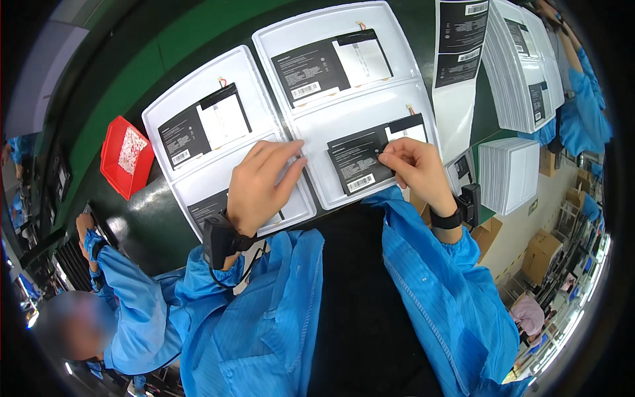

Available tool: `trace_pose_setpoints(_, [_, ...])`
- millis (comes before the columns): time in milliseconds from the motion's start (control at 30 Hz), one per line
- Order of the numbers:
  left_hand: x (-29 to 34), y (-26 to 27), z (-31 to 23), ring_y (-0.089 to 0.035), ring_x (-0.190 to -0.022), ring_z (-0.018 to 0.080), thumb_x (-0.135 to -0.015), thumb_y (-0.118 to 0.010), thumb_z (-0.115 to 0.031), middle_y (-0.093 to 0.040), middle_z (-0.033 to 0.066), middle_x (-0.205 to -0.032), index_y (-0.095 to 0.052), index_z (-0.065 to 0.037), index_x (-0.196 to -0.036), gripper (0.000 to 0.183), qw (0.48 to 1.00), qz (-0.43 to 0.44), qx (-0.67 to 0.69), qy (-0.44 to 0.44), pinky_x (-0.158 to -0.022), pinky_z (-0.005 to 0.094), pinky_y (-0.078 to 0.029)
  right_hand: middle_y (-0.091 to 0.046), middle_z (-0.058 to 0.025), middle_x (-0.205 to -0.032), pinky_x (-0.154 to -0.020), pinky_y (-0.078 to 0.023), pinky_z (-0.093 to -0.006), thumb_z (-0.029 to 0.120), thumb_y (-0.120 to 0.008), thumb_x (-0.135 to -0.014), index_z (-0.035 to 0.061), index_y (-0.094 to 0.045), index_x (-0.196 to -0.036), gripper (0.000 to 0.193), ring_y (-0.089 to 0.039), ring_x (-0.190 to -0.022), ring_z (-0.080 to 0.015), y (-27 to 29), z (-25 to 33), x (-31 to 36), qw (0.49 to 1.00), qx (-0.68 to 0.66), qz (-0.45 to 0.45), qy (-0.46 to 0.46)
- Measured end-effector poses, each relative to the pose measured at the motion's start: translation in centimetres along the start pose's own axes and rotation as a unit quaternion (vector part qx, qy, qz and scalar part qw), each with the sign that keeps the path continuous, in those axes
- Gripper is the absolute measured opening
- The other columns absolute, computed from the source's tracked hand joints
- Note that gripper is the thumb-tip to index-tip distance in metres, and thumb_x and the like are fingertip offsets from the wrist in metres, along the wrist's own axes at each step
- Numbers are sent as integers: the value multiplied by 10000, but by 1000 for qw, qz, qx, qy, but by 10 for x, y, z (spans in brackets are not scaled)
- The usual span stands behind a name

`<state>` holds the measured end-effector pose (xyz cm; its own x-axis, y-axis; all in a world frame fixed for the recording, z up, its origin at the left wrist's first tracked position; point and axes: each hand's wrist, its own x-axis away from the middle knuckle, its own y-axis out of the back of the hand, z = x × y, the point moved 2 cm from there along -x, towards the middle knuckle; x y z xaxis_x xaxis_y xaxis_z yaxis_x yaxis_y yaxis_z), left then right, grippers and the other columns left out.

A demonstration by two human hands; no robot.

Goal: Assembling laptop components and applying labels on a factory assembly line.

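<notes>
Two white plastic trays (254,59) lie side by side, holding flat battery packs with black printed labels, white sections and short coloured wires. My right hand (420,172) is over the near battery pack (357,162) of the right tray. Its thumb and fingertips are pinched together at the label's right part; whatever they hold is too small to make out. My left hand (261,182) is open, its fingers stretched toward the gap between the trays. It partly covers the near battery pack (206,206) of the left tray and holds nothing.
A red bin (109,155) with small pale pieces stands left of the trays. A strip of black labels on white backing (456,99) hangs at the right. Beyond are stacked white trays (506,175) and cardboard boxes (542,255). A co-worker in a blue sleeve (135,284) is at left.
</notes>
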<state>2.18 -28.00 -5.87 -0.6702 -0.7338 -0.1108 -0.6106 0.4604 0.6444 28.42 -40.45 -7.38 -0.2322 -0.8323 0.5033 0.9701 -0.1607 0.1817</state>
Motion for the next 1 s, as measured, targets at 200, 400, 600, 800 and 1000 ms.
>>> trace_pose_setpoints(200, [4, -8, 0, -638, -1064, 349, -829, -747, 6, -681, 135, -1146, -704, -3, -1118, 293, 994, -1, -49, -98, -909, 418, -533, -659, -16, -681, -437, -359, -201, 106, -731, -943, -43, -692, -967, 156, -512, -476, -36, -1, -2, 0, 999, -29, -14, -7])
trace_pose_setpoints(400, [2, -12, -3, -636, -1072, 344, -824, -745, 4, -676, 122, -1129, -706, -3, -1105, 283, 991, -1, -55, -120, -907, 425, -534, -660, -16, -678, -439, -367, -200, 105, -731, -944, -42, -692, -961, 154, -518, -480, -34, -1, -5, 2, 999, -27, -24, 1])
trace_pose_setpoints(600, [1, -18, -6, -624, -1107, 340, -800, -733, 21, -667, 108, -1167, -710, -15, -1106, 308, 988, 8, -70, -134, -923, 431, -527, -667, -19, -677, -444, -378, -199, 101, -733, -939, -39, -698, -944, 144, -526, -483, -36, -2, -5, 3, 999, -13, -31, 9])
trace_pose_setpoints(800, [3, -30, -12, -586, -1204, 323, -781, -680, 32, -641, 76, -1271, -733, -75, -1140, 378, 969, 56, -165, -175, -965, 441, -507, -671, -20, -677, -443, -382, -205, 108, -736, -937, -38, -702, -942, 150, -530, -481, -40, -2, -4, 3, 999, 2, -32, 11])
trace_pose_setpoints(1000, [3, -37, -16, -583, -1217, 315, -766, -661, 34, -637, 71, -1281, -742, -105, -1152, 418, 957, 60, -209, -191, -964, 443, -504, -694, -48, -701, -462, -422, -210, 115, -719, -943, -47, -727, -984, 166, -574, -499, -54, 2, 0, 6, 999, 37, -29, 14])
